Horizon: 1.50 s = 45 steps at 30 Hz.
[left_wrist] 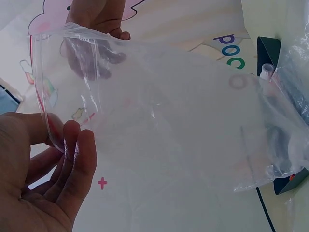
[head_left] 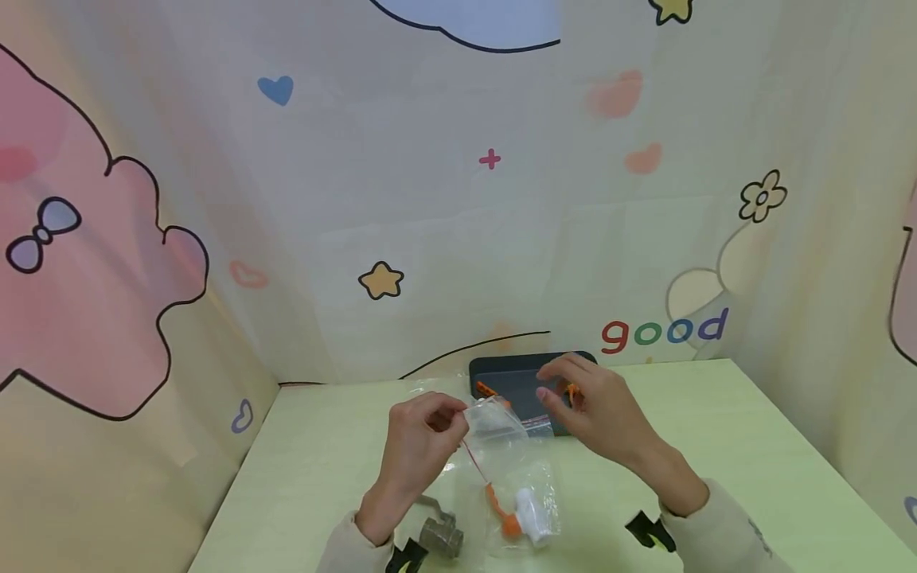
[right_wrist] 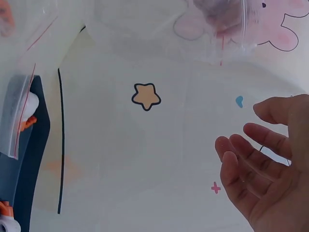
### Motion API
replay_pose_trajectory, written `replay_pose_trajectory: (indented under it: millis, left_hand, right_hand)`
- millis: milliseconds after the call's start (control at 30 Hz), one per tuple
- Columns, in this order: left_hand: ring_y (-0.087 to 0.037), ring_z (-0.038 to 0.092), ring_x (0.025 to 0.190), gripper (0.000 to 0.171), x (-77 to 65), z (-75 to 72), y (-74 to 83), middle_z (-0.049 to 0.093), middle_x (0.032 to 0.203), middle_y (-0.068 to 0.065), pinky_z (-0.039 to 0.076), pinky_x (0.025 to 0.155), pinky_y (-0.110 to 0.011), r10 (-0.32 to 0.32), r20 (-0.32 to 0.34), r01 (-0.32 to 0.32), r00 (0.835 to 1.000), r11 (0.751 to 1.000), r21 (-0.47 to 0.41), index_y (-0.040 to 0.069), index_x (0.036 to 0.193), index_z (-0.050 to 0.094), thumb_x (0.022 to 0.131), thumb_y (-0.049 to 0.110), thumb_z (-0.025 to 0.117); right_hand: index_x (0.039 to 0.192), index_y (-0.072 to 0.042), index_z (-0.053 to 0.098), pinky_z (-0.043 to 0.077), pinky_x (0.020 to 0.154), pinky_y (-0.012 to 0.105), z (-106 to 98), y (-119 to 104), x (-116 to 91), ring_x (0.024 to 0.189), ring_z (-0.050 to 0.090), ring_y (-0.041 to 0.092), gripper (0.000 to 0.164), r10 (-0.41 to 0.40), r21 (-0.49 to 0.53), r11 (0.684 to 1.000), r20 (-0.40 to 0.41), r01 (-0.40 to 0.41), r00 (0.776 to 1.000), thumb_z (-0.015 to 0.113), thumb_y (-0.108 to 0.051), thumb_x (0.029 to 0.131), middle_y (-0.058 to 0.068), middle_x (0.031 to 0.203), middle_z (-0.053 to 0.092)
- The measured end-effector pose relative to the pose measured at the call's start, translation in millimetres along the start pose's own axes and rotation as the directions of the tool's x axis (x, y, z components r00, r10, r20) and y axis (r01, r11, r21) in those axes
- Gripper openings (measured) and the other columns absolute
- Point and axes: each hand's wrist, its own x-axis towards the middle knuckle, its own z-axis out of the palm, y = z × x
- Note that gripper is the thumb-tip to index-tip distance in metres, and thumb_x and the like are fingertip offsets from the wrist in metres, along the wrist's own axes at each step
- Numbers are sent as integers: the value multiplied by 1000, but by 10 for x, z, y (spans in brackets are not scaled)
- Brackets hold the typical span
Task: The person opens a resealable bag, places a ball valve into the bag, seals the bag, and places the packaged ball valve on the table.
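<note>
My left hand [head_left: 423, 442] pinches the top edge of a clear zip bag [left_wrist: 159, 116] between thumb and fingers. The bag hangs down and to the right, its red seal line at the pinched end. Below it in the head view, a white plastic valve [head_left: 532, 516] with an orange handle [head_left: 494, 503] shows through clear plastic; I cannot tell whether it lies inside the held bag. My right hand [right_wrist: 265, 164] holds nothing, its fingers apart and loosely bent. In the head view it hovers in front of the tray, right of the bag.
A dark tray [head_left: 587, 360] stands at the back of the table [head_left: 688, 446], with orange and white pieces in it. Another zip bag [right_wrist: 17, 118] overlaps its edge. Near my left wrist lies a grey metal valve [head_left: 442, 535] with a lever. A printed curtain [head_left: 444, 199] encloses the table.
</note>
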Motion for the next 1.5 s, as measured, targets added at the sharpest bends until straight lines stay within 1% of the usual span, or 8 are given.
replay_pose_trajectory:
  millis: [167, 367, 600, 1000, 1200, 1333, 1433, 1500]
  left_hand:
    - [1, 58, 53, 17, -2, 4, 1, 67, 66, 2, 51, 54, -17, -31, 5, 31, 1000, 1000, 3, 11, 80, 73, 77, -4, 67]
    - [1, 57, 53, 18, -5, 15, -12, 67, 66, 3, 50, 54, -18, -51, 18, 51, 999, 999, 3, 12, 80, 73, 77, -5, 67]
    - [3, 56, 53, 17, -8, 30, -28, 67, 66, 3, 50, 54, -17, -48, 22, 48, 999, 999, 15, 12, 81, 73, 78, -4, 66]
    - [3, 55, 52, 19, -31, 43, -43, 66, 65, 6, 50, 54, -18, -89, 32, 89, 995, 996, 18, 14, 81, 73, 79, -3, 66]
    - [2, 55, 52, 18, -41, 62, -53, 66, 65, 4, 50, 54, -18, -89, 29, 89, 996, 996, 29, 13, 81, 74, 77, -4, 67]
    - [2, 55, 51, 19, -48, 73, -69, 66, 64, 4, 49, 53, -17, -81, 25, 80, 996, 996, 36, 13, 80, 73, 77, -4, 67]
    - [3, 54, 51, 19, -55, 80, -86, 66, 64, 4, 49, 53, -17, -76, 26, 75, 997, 996, 38, 13, 80, 73, 77, -4, 67]
    - [4, 54, 52, 19, -59, 82, -92, 66, 64, 4, 49, 53, -17, -75, 28, 74, 997, 997, 37, 13, 80, 73, 77, -4, 67]
  right_hand:
    - [100, -11, 68, 44, 54, 17, -86, 176, 106, 64, 55, 1, 17, 14, -68, 998, -5, -14, 1000, 74, -13, 85, -4, 92, 66]
    - [105, -11, 67, 45, 58, 22, -56, 414, 154, 72, 63, 10, 19, 127, -171, 980, 113, -107, 985, 71, -18, 88, 1, 100, 68]
    - [114, -9, 67, 56, 68, 34, 136, 756, 103, 84, 68, 19, 30, 253, -309, 936, 250, -171, 935, 71, -24, 89, 7, 110, 69]
    - [111, -7, 67, 56, 76, 44, 481, 1261, -63, 88, 67, 28, 29, 364, -359, 903, 347, -236, 864, 74, -20, 86, 10, 105, 70]
    - [110, -4, 67, 57, 74, 40, 643, 1435, -95, 84, 65, 24, 28, 446, -389, 874, 407, -290, 797, 74, -18, 87, 11, 102, 71]
    - [102, -4, 68, 55, 68, 36, 732, 1507, -133, 73, 59, 19, 21, 487, -402, 858, 437, -320, 756, 74, -15, 85, 9, 90, 69]
    - [84, -5, 65, 47, 59, 32, 781, 1547, -182, 65, 54, 18, 8, 488, -397, 859, 444, -323, 751, 71, -10, 84, 5, 75, 63]
    - [72, -8, 58, 39, 54, 30, 808, 1569, -219, 60, 51, 17, 15, 489, -397, 859, 447, -324, 749, 68, -7, 83, 3, 67, 55]
